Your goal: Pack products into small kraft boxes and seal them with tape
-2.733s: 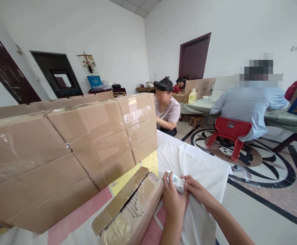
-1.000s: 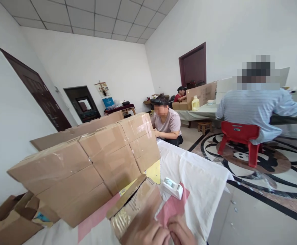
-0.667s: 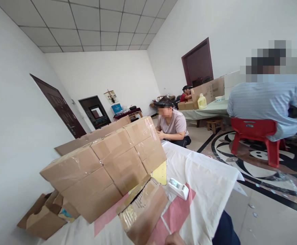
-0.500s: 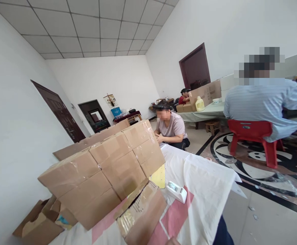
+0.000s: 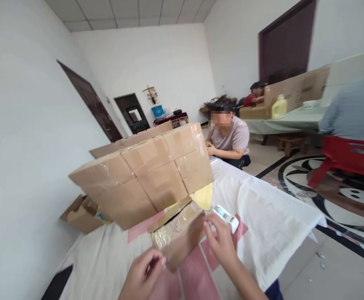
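Observation:
My left hand (image 5: pixel 143 273) is raised over the near side of the table, its fingers curled and thumb and forefinger close together. Something small and pale may be at its fingertips, too blurred to name. To the right, my right hand (image 5: pixel 221 239) has its fingers drawn into a pinch, and whatever may be in them cannot be made out. Between and beyond my hands a worn cardboard box (image 5: pixel 182 229) with shiny tape lies on the cloth, a dark gap along its top. A white device with a small window (image 5: pixel 228 218) sits just behind my right hand, partly covered by it.
A wall of stacked taped cartons (image 5: pixel 147 175) stands across the table's far left. Yellow sheet (image 5: pixel 205 196) lies at its foot. An open carton (image 5: pixel 83 214) is at left. A crouching person (image 5: pixel 228 133) is beyond the table; another sits on a red chair (image 5: pixel 350 162) at right.
Both my hands have risen into view; before, only a bit of one showed at the bottom edge. The camera has tilted down and turned, shifting the room across the picture.

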A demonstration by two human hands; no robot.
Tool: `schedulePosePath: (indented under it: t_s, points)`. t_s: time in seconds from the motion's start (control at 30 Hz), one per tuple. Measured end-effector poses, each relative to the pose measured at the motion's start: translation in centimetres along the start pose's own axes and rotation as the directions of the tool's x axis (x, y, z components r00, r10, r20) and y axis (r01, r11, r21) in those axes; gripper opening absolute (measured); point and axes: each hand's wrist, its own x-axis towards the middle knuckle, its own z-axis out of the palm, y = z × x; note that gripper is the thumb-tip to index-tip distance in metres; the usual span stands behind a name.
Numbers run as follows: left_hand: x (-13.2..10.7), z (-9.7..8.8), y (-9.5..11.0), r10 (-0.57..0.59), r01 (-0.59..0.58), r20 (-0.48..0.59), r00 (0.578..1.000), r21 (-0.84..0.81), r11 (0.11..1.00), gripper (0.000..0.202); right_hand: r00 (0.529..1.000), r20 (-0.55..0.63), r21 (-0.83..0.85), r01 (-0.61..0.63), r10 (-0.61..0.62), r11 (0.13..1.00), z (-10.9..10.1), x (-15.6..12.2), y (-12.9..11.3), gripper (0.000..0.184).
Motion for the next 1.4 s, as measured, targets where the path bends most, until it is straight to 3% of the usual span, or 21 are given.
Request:
schedulePosePath:
  t_s: [0.13, 0.27, 0.33, 0.53, 0.7, 0.8, 0.87, 1.1, 1.27, 1.4]
  points:
    - [2.6, -3.0, 1.5, -0.056, 0.061, 0.027, 0.998, -0.245, 0.968, 0.045, 0.973, 0.117, 0.008, 0.200, -0.199, 0.980, 1.8, 6.3, 0.3, 0.029]
    - [5.1, -4.8, 1.9, -0.072, 0.084, 0.068, 0.995, -0.209, 0.974, 0.042, 0.916, 0.310, -0.121, 0.304, -0.255, 0.945, 3.8, 9.8, 0.8, 0.034]
    - [5.9, -5.0, 1.8, -0.083, 0.092, 0.062, 0.995, -0.165, 0.982, 0.040, 0.916, 0.325, -0.193, 0.310, -0.237, 0.931, 4.5, 10.4, 1.2, 0.037]
    - [7.3, -5.0, 0.9, -0.153, 0.164, 0.092, 0.984, -0.127, 0.978, 0.037, 0.919, 0.150, -0.120, 0.383, -0.365, 0.916, 5.1, 9.1, 1.9, 0.035]
    - [7.4, -6.5, 1.0, -0.250, 0.293, 0.266, 0.931, -0.134, 0.947, 0.040, 0.874, 0.315, -0.103, 0.420, -0.371, 0.902, 4.6, 7.9, 0.5, 0.027]
    - [8.0, -7.1, 2.0, -0.252, 0.324, 0.389, 0.886, -0.130, 0.937, 0.038, 0.890, 0.293, -0.080, 0.386, -0.348, 0.919, 4.9, 7.7, 0.0, 0.018]
    - [8.8, -6.9, 2.8, -0.233, 0.306, 0.435, 0.870, -0.104, 0.946, 0.033, 0.902, 0.274, -0.067, 0.363, -0.333, 0.929, 5.2, 7.5, -0.1, 0.018]
    - [12.3, -5.2, 3.7, -0.109, 0.082, 0.449, 0.887, 0.079, 0.993, 0.025, 0.909, 0.324, -0.099, 0.309, -0.263, 0.946, 5.6, 6.9, -0.3, 0.022]
    - [13.3, -4.5, 2.9, -0.154, 0.109, 0.510, 0.846, 0.117, 0.987, 0.023, 0.912, 0.315, -0.094, 0.306, -0.264, 0.947, 5.6, 6.8, -0.3, 0.021]
    - [13.1, -3.6, 3.0, -0.199, 0.108, 0.398, 0.896, 0.239, 0.965, 0.020, 0.919, 0.283, -0.083, 0.308, -0.274, 0.948, 5.6, 6.8, -0.2, 0.019]
